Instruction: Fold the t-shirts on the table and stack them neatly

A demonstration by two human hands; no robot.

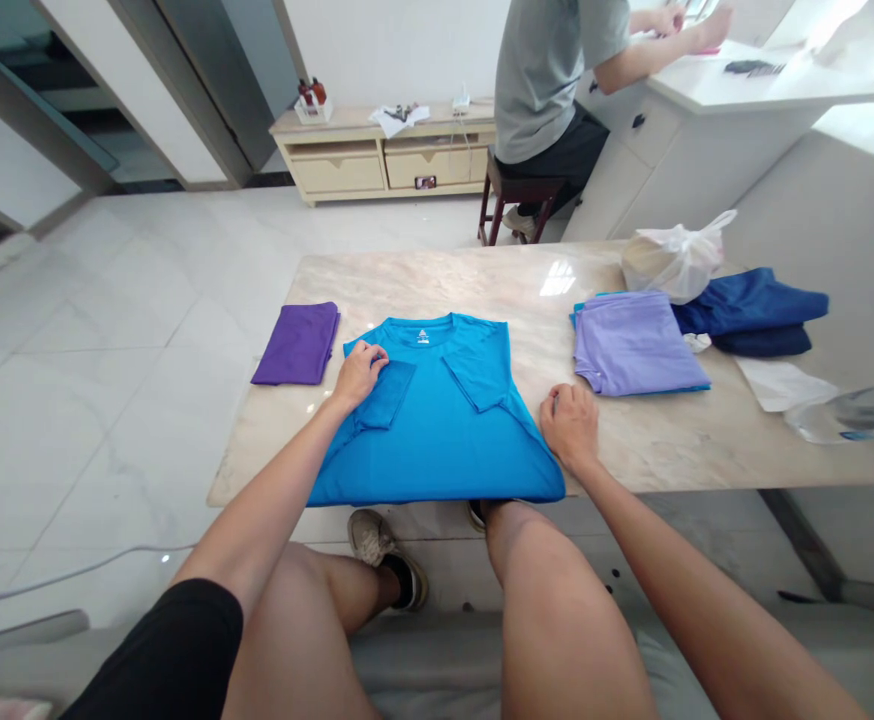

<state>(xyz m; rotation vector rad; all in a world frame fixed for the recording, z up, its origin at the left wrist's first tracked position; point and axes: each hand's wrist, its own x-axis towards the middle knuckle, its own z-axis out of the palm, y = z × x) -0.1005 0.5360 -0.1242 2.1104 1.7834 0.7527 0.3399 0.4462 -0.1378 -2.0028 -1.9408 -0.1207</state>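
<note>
A bright blue T-shirt lies face up on the marble table, with both sleeves folded in over its front. My left hand rests on the shirt's left shoulder, just above the folded sleeve, and grips nothing that I can see. My right hand sits on the table top beside the shirt's right edge, fingers curled and empty. A folded purple cloth lies left of the shirt. To its right is a folded lilac garment on a blue layer.
Dark blue folded clothing and a white plastic bag lie at the table's right. Beyond them are white paper and clear plastic. A seated co-worker works at a white counter behind, near a low wooden cabinet.
</note>
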